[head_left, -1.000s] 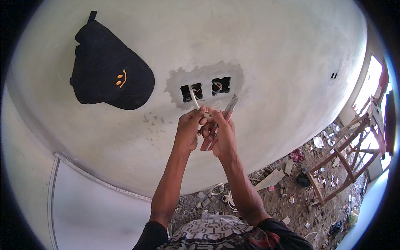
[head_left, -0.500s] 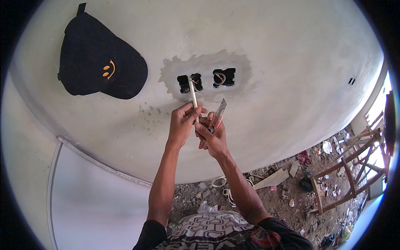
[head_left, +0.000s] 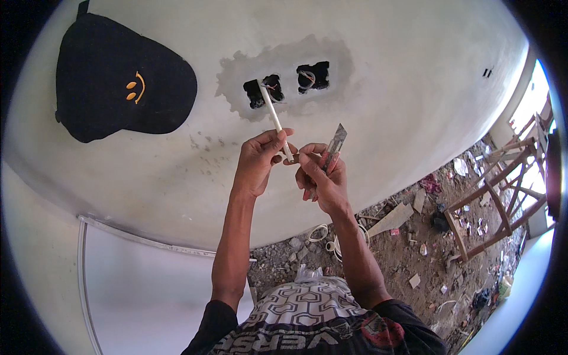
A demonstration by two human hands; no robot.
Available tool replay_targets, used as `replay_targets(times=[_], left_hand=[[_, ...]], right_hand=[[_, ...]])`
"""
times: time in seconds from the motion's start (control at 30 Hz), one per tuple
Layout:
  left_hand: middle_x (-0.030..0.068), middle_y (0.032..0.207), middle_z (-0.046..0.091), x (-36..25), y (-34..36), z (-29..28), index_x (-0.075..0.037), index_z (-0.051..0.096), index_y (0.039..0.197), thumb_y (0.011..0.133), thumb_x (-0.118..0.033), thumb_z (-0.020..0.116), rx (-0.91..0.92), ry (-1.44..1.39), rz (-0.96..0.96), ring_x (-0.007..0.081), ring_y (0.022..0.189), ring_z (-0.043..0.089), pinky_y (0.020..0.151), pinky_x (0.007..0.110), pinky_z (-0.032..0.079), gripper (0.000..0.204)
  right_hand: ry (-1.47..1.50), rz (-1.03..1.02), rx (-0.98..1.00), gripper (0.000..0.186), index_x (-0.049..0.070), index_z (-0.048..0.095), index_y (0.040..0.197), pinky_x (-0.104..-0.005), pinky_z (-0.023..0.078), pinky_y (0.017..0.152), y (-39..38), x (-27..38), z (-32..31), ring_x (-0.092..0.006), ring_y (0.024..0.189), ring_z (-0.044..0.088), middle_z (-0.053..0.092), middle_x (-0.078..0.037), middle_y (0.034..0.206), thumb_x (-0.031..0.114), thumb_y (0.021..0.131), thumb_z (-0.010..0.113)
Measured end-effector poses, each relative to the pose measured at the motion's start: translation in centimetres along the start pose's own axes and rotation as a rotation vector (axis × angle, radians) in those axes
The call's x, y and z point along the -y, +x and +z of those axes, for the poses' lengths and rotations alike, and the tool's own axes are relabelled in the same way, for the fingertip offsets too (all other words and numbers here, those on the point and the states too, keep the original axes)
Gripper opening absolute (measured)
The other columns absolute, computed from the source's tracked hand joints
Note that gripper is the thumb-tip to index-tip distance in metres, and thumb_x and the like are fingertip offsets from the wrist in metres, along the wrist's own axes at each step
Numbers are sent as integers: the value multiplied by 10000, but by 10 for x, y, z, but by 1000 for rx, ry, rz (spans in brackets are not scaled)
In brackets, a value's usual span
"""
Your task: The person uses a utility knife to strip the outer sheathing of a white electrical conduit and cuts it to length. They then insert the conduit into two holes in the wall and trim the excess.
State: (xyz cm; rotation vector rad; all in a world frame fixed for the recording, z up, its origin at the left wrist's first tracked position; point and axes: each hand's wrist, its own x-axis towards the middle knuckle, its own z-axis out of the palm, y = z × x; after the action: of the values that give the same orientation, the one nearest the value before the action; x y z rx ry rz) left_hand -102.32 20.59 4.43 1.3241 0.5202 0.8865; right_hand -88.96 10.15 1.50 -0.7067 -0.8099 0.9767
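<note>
White round cable, slim and fairly straight, comes out of the left black rough-edged wall opening and slants down and a bit right to a free end between the hands. Left hand has it pinched near that end: thumb on top, fingers behind, narrow grip closed on the cable. Right hand is just beside, fingers curled around a utility knife with a red handle and grey metal blade. Blade points up and slightly right, angled tip clear of the cable. Right fingertips sit right at the cable's free end; can't tell if they touch it.

Left opening also has thin wires in its right part, behind the cable. Right black rough-edged opening holds a small loop of thin wire. Both sit in an irregular darker-grey plaster patch on the pale grey-green wall.

Black fabric cap with yellow smile embroidery is up against the wall, left of the openings, well apart from the hands. White flat panel with a pale edge strip lower left. Brown wooden frame stands lower right on brown earth floor strewn with rubble.
</note>
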Motion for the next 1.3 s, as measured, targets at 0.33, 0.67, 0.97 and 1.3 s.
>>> replay_targets(times=[0.33, 0.67, 0.97, 1.3], left_hand=[[131, 833, 682, -19, -4, 12, 72, 658, 1132, 979, -254, 682, -71, -167, -124, 180, 759, 670, 662, 282, 568, 361], [147, 828, 684, -31, -8, 19, 83, 652, 1123, 966, -244, 696, -79, -278, -155, 172, 701, 654, 624, 247, 526, 365], [78, 854, 695, -20, -5, 11, 4, 679, 1152, 982, -272, 685, -46, -203, -129, 102, 754, 574, 692, 250, 419, 325], [5, 856, 650, 6, 1, 18, -44, 653, 1231, 988, -263, 679, 48, -310, 85, 74, 777, 544, 678, 251, 394, 328]], right_hand=[[139, -52, -27, 228, -14, 550, 1163, -221, 421, 381, -15, 6, 14, -101, 593, 569, 731, -148, 1003, 55, 968, 646], [170, -71, 3, 215, -11, 544, 1152, -229, 434, 467, -17, 13, 21, -108, 608, 582, 734, -159, 1018, 65, 977, 642], [-131, 130, -70, 226, -2, 534, 1140, -287, 426, 508, -18, 27, 15, -106, 618, 553, 699, -126, 870, 183, 1026, 595], [-1160, -502, 20, 282, 6, 425, 1247, -551, 490, 690, 4, 66, 37, -496, 824, 635, 644, -268, 920, 93, 996, 519]])
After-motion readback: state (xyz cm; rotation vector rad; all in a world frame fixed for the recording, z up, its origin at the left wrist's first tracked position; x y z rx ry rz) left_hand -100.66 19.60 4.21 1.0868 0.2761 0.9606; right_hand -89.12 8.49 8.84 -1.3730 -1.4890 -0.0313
